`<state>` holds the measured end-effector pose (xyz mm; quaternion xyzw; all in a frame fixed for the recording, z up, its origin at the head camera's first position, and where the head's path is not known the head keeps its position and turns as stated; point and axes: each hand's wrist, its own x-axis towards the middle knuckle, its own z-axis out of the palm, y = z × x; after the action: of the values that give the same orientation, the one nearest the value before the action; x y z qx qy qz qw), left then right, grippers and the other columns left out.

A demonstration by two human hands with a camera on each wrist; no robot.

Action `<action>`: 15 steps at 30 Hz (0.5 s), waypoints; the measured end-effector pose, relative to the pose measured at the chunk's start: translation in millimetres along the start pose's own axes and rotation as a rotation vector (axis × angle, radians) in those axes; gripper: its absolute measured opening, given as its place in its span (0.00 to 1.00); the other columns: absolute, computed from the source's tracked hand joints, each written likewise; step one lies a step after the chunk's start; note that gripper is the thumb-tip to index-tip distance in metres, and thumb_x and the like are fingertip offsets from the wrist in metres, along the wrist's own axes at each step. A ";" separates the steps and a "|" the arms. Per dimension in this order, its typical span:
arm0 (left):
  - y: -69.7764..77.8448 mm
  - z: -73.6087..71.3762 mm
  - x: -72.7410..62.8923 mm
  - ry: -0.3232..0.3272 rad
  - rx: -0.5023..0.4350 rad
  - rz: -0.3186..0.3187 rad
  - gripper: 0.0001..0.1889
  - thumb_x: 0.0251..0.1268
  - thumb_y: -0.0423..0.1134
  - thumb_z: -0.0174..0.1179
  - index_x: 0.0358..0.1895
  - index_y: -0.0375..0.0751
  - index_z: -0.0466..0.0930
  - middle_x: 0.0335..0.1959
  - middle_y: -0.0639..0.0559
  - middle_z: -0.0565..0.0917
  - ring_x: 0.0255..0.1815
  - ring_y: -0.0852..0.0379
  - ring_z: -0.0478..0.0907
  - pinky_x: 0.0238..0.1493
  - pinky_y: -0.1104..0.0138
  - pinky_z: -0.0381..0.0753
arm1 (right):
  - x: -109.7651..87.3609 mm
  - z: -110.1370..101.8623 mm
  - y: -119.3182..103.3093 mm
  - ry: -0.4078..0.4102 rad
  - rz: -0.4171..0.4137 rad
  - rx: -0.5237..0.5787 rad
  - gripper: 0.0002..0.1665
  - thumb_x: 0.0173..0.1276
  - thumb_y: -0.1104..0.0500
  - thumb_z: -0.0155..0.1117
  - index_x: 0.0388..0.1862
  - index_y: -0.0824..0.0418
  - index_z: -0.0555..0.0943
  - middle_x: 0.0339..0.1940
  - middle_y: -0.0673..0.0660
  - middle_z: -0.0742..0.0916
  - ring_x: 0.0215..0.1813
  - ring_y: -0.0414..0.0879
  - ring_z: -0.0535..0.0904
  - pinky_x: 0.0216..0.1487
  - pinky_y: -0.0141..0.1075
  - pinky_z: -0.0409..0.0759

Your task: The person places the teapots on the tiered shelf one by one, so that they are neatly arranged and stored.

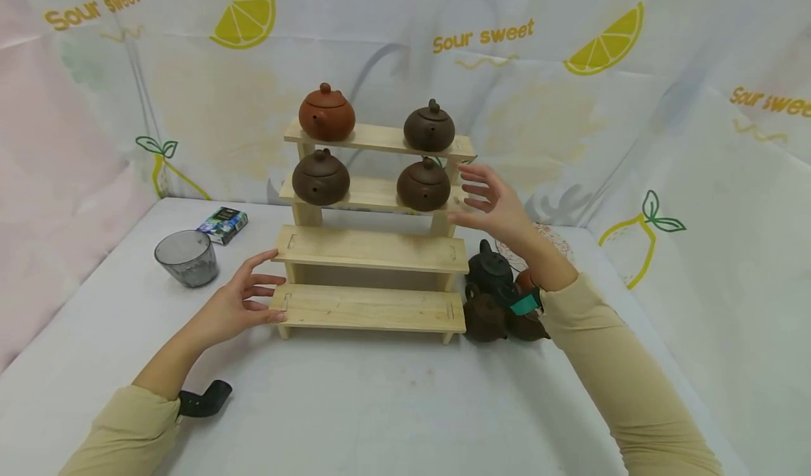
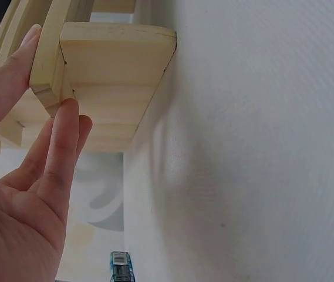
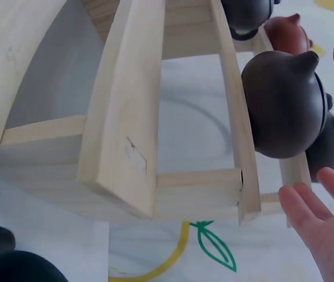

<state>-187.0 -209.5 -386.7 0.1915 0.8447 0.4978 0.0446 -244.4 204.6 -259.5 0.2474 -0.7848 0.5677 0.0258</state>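
Note:
A stepped wooden display stand (image 1: 370, 246) holds a reddish-brown teapot (image 1: 327, 115) and a dark teapot (image 1: 429, 127) on its top tier. Two brown teapots, one on the left (image 1: 320, 178) and one on the right (image 1: 424, 186), sit one tier down. My left hand (image 1: 237, 304) touches the left ends of the two lower shelves, its thumb (image 2: 15, 76) along the plank and its fingertips at the corner. My right hand (image 1: 496, 205) hovers just right of the right-hand brown teapot, fingers spread and slightly bent, palm empty. In the right wrist view that teapot (image 3: 281, 106) stands apart from the fingertips.
Several more teapots (image 1: 486, 314) cluster on the table right of the stand, under my right forearm. To the left are a grey glass cup (image 1: 187, 258) and a small colourful box (image 1: 223, 224). A lemon-printed cloth (image 1: 386, 11) hangs behind.

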 end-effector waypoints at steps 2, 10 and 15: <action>0.1 0.0 0.1 -0.001 -0.001 -0.001 0.53 0.47 0.39 0.72 0.73 0.56 0.43 0.57 0.34 0.73 0.53 0.40 0.73 0.41 0.70 0.78 | -6.4 -3.2 0.1 0.003 0.003 0.004 0.42 0.55 0.69 0.69 0.67 0.61 0.63 0.66 0.60 0.67 0.67 0.58 0.61 0.64 0.44 0.63; 0.9 -0.3 0.2 -0.006 -0.003 -0.008 0.53 0.48 0.39 0.72 0.73 0.56 0.43 0.57 0.34 0.73 0.53 0.39 0.73 0.42 0.71 0.78 | -29.6 -14.2 2.8 0.017 -0.014 0.002 0.39 0.55 0.75 0.65 0.65 0.66 0.63 0.66 0.59 0.67 0.66 0.54 0.62 0.64 0.47 0.63; 0.9 -0.5 0.4 -0.012 -0.001 -0.019 0.53 0.48 0.40 0.72 0.74 0.57 0.42 0.57 0.34 0.72 0.54 0.39 0.72 0.42 0.71 0.77 | -47.0 -19.7 6.3 0.040 0.020 0.000 0.39 0.55 0.75 0.65 0.65 0.67 0.62 0.66 0.58 0.67 0.66 0.54 0.63 0.63 0.46 0.64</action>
<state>-187.2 -209.3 -385.6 0.1866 0.8459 0.4966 0.0544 -210.6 240.7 -273.2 0.2282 -0.7866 0.5726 0.0356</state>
